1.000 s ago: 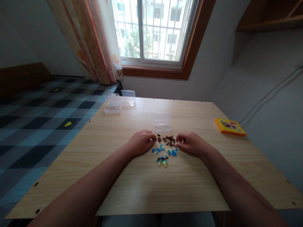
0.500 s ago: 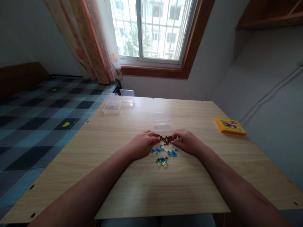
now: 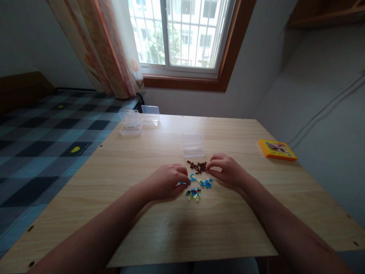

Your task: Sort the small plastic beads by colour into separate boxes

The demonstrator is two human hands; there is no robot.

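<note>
Small brown pieces point(image 3: 199, 166) lie in a loose heap on the wooden table. Nearer to me are blue and pale yellow pieces point(image 3: 205, 183), and below those a mixed heap point(image 3: 194, 194) of blue, yellow and brown ones. My left hand point(image 3: 170, 182) is at the left end of the blue pieces, its fingers bent close together and partly covering some; whatever is between the fingertips is too small to name. At the right edge of the brown heap, my right hand point(image 3: 224, 168) has thumb and index fingertips close together against the pieces; what they grip cannot be made out.
An open clear plastic box point(image 3: 194, 151) stands just behind the brown heap. More clear boxes point(image 3: 131, 129) stand at the table's back left. An orange-yellow box point(image 3: 278, 150) lies at the right. A checked bed point(image 3: 57, 140) adjoins the table's left side.
My left hand has moved from the brown heap toward me, to the blue pieces. My right hand stays by the brown heap. The whole view has shifted slightly.
</note>
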